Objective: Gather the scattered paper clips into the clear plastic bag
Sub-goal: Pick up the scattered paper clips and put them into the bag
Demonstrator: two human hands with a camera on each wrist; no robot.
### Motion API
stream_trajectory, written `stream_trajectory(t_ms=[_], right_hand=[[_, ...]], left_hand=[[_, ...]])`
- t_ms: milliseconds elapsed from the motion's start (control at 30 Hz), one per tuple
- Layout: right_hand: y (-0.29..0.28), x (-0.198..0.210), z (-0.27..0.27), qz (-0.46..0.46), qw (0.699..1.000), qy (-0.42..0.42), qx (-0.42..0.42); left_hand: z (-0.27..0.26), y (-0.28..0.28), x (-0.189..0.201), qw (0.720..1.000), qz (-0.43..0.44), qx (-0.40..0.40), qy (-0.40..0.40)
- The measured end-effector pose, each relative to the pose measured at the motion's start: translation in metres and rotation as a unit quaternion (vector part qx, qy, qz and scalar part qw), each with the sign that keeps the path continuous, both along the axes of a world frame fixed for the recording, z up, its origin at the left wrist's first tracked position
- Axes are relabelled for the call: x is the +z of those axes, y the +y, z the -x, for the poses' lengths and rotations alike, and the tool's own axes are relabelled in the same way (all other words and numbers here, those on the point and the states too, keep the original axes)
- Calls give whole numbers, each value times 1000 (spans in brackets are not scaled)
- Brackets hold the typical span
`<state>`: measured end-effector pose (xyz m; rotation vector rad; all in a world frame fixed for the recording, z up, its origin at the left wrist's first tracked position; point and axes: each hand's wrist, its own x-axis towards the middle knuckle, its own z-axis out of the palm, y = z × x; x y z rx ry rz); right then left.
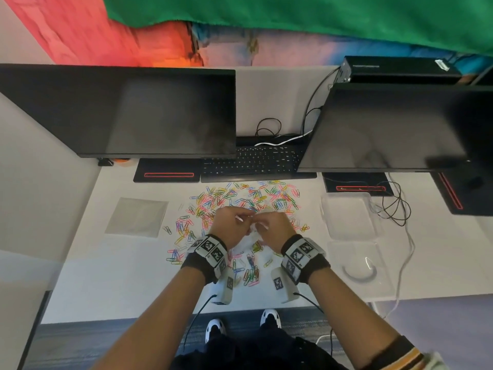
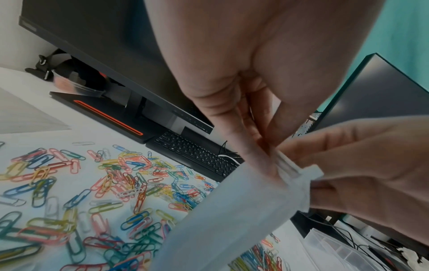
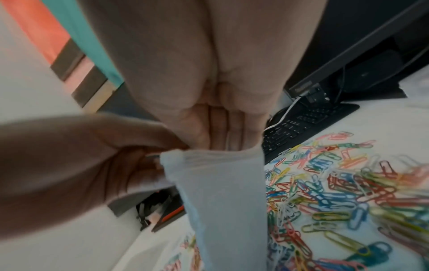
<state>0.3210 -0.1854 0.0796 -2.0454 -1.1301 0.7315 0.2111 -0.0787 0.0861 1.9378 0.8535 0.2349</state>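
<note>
Both hands up over the middle of the desk, working the top edge of the bag. My left hand pinches one side of the bag's mouth between thumb and fingers; my right hand pinches the other side, right against it. Bag hangs down from that shared grip, slack and empty as far as I can tell. Mouth looks closed or barely parted; the seal strip sits bunched at my fingertips

Paper clips all loose on the desk under and around my wrists, a wide colourful scatter running from the keyboard back toward me. None seen in the bag

Step in hand, by my reading: opening the bag, gathering not yet started. Next calls for peeling the two lips apart, then one hand holding the mouth wide while the other scoops clips. Thin film, slippery; pinch must stay firm
</note>
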Motion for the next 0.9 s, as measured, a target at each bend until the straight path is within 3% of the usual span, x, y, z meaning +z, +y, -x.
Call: stream_trajectory(t_ms=[67,133,200,267,300,400,600,800,900], right_hand=[[-9,-1,-14,-88,980,146,-100],[-27,-13,-33,-98,941,239,-220],[-47,-38,-53,20,949,147,-279],[-64,-67,-63,179,960,33,-212],[-69,-78,-63,212,965,7,-156],[-71,-100,-52,225,973,-43,-16],[-57,-110,-24,207,939,-268,63],[-44,-111,-19,201,931,-289,101],[-43,-112,-28,190,947,-251,70]], left_hand=[[1,2,1,1000,0,11,2],[3,5,1,1000,9,18,8],[7,8,2,1000,17,23,12],[10,9,2,999,24,30,6],[10,10,2,999,25,34,5],[11,12,3,998,30,48,10],[14,13,2,997,45,54,15],[15,6,1,998,29,46,24],[15,4,0,999,22,43,20]])
